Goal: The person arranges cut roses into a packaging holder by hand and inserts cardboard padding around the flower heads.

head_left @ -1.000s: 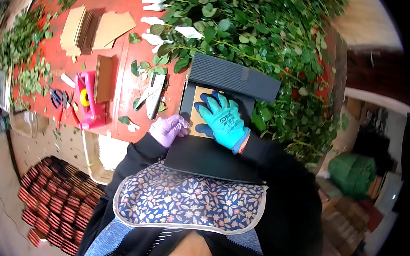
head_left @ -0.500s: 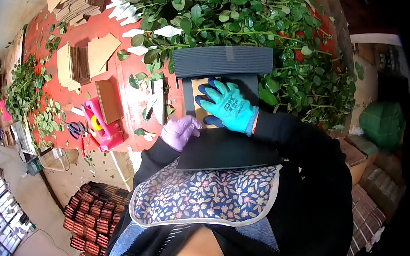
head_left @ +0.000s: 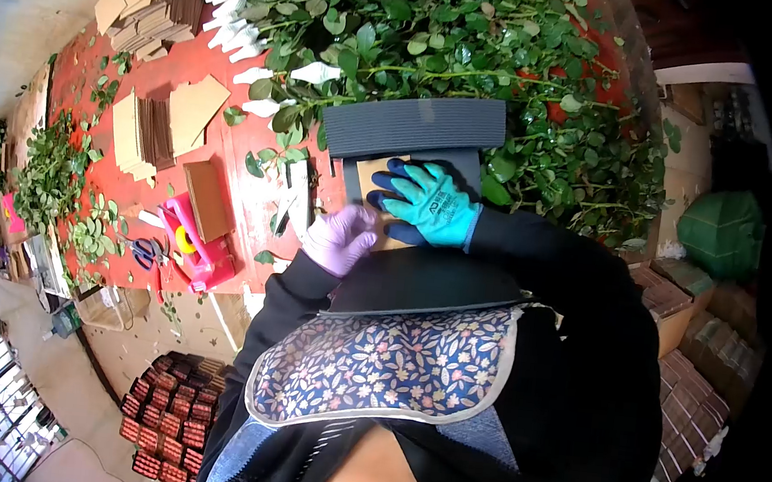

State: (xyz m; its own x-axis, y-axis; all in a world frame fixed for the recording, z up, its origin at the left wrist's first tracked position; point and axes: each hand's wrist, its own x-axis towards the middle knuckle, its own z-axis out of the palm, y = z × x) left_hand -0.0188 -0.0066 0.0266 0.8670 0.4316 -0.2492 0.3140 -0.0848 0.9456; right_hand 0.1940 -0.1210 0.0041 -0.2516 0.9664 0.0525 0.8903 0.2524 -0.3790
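My right hand (head_left: 431, 206), in a teal glove with dark blue fingertips, lies flat with fingers spread on a tan cardboard piece (head_left: 376, 173). That piece rests on a black sheet (head_left: 428, 282), whose near part reaches over my lap. My left hand (head_left: 341, 240), in a thin purple glove, is curled closed at the cardboard's left edge; what its fingers hold, if anything, is hidden. A dark ridged strip (head_left: 415, 128) crosses the far end of the black sheet. Left of it, a white-handled tool (head_left: 297, 197) lies on the red table.
Leafy green stems (head_left: 443, 33) cover the table's far side, several with white sleeves (head_left: 231, 17). Cardboard stacks (head_left: 150, 130) stand at left. A pink holder (head_left: 204, 247) carries yellow tape, beside scissors (head_left: 145, 253). Red-and-black bundles (head_left: 166, 424) are piled below.
My left hand has shifted slightly, its fingers more curled beside the cardboard. My right hand stays spread on the cardboard. The camera view has tilted a little.
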